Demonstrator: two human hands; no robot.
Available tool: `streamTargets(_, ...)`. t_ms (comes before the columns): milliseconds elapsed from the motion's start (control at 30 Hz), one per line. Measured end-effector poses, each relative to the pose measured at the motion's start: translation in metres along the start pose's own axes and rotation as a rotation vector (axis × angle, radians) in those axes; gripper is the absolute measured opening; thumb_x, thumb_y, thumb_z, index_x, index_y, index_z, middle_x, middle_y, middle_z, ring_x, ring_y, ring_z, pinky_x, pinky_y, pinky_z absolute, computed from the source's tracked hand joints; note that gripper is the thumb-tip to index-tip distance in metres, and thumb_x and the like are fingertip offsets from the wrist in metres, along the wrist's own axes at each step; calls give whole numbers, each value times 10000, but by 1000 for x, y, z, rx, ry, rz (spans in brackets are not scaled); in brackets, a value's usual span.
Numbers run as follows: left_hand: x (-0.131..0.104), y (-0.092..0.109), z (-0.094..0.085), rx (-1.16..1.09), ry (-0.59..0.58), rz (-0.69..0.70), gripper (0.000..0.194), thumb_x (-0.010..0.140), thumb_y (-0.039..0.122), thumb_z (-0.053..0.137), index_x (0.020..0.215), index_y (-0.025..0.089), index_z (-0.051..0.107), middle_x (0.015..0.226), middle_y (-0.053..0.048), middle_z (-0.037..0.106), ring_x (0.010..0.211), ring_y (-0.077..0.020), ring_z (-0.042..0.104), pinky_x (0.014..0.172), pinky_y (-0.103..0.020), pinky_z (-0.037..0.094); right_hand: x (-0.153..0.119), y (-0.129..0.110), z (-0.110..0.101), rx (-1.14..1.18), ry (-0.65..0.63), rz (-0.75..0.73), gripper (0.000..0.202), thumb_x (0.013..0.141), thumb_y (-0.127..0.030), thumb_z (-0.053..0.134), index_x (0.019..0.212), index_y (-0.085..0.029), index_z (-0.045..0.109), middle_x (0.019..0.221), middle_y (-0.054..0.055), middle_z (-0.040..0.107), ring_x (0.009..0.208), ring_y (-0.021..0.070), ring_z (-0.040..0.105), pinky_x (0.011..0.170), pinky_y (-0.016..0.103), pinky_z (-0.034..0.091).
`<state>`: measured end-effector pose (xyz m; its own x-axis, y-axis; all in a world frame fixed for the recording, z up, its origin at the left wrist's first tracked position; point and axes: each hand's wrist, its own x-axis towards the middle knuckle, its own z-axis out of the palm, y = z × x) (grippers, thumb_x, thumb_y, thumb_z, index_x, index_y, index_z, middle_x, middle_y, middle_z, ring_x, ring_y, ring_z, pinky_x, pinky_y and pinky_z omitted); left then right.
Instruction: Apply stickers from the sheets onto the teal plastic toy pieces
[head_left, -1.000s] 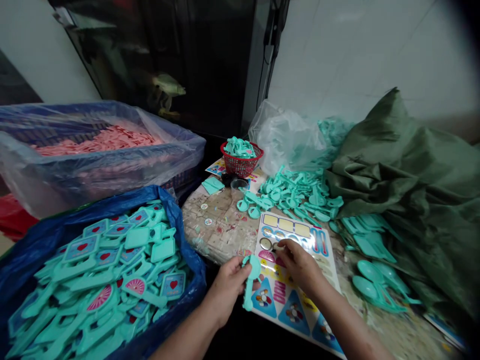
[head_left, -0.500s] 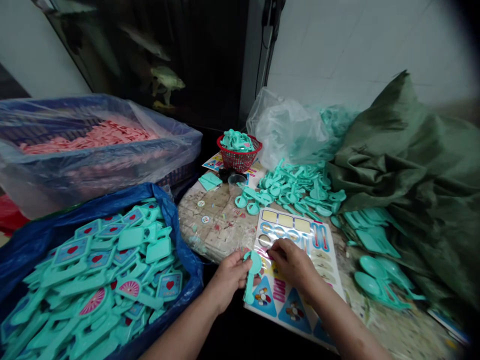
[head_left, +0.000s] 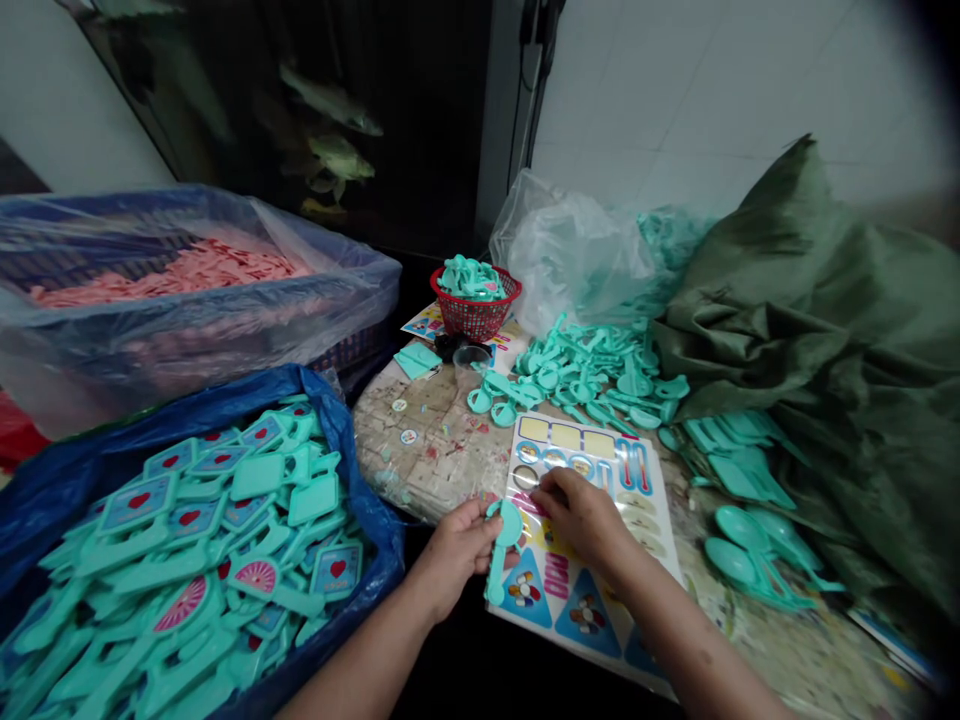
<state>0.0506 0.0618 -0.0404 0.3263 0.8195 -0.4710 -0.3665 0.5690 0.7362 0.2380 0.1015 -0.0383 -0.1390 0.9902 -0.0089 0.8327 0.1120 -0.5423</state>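
My left hand [head_left: 457, 545] pinches 1 teal piece [head_left: 511, 524] at the left edge of the sticker sheet [head_left: 566, 580]. My right hand [head_left: 585, 515] has its fingers drawn narrow over the sheet's upper left; I can't tell whether anything is between them. For this picking, I judge a flat sheet, a slow lift from an edge and a thumb clear of the piece's round face work best. Beyond the sheet lie a teal pile [head_left: 592, 370] and a red basket [head_left: 476, 320]; well left, a blue bag [head_left: 367, 500].
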Motion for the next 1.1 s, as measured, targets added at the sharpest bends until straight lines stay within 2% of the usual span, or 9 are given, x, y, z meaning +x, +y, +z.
streamTargets(100, -1, 0, 1, -4, 1, 4, 376, 705, 323, 698, 1019, 167, 561, 964, -65, 681, 839, -197, 671, 796, -353, 524, 5, -1, -1, -6, -6, 18, 195, 787, -401, 522, 698, -228, 535, 696, -5, 616, 609, 140, 528, 562, 242, 346)
streamTargets(233, -2, -3, 2, -10, 31, 41, 377, 710, 343, 692, 1015, 160, 567, 956, -70, 681, 805, -195, 674, 780, -346, 524, 9, -6, -7, -36, -15, 12, 166, 723, -356, 590, 638, -224, 538, 591, -26, 589, 530, 122, 488, 511, 234, 300)
streamTargets(333, -3, -6, 4, -36, 36, 80, 371, 736, 346, 668, 1042, 163, 562, 964, -68, 678, 807, -190, 670, 784, -344, 519, 4, -14, -13, -69, 10, -33, 183, 710, -356, 604, 613, -222, 527, 573, -29, 568, 530, 119, 462, 526, 246, 284)
streamTargets(467, -3, -8, 5, -49, 52, 96, 354, 734, 339, 671, 1021, 158, 572, 964, -68, 676, 786, -182, 666, 787, -345, 514, -10, -17, -20, -65, 33, -35, 286, 746, -460, 566, 614, -218, 491, 530, -36, 510, 490, 111, 410, 505, 249, 273)
streamTargets(533, -2, -8, 5, -56, 57, 99, 345, 728, 340, 678, 1000, 153, 577, 958, -74, 677, 779, -183, 666, 789, -348, 510, -16, -13, -23, 50, 33, 34, 305, 748, -487, 559, 630, -217, 479, 523, -44, 489, 488, 110, 410, 488, 241, 280)
streamTargets(667, -7, -6, 8, -94, 38, 126, 351, 725, 353, 683, 998, 154, 586, 952, -79, 681, 816, -194, 659, 796, -342, 496, -30, -12, -28, 454, 54, 181, 327, 750, -518, 553, 675, -206, 491, 571, -41, 485, 539, 116, 431, 506, 235, 334)
streamTargets(833, -28, 3, 28, -73, 17, 221, 296, 743, 367, 661, 935, 144, 630, 828, -52, 698, 776, -191, 653, 745, -294, 480, -55, -42, -28, 810, 83, 208, 342, 732, -512, 597, 655, -199, 482, 604, -37, 476, 577, 108, 438, 551, 224, 382)
streamTargets(967, -46, 12, 42, -62, 34, 233, 290, 741, 379, 655, 903, 140, 641, 818, -60, 698, 758, -202, 653, 700, -293, 483, -72, -62, -28, 878, 102, 264, 362, 718, -534, 597, 648, -214, 442, 565, -54, 428, 517, 96, 384, 473, 207, 345)
streamTargets(1100, -59, 16, 45, -36, -12, 252, 290, 743, 384, 652, 897, 139, 640, 896, -83, 697, 815, -216, 655, 745, -312, 492, -80, -67, -27, 850, 127, 307, 368, 706, -551, 594, 670, -221, 434, 543, -66, 398, 476, 89, 342, 418, 200, 295)
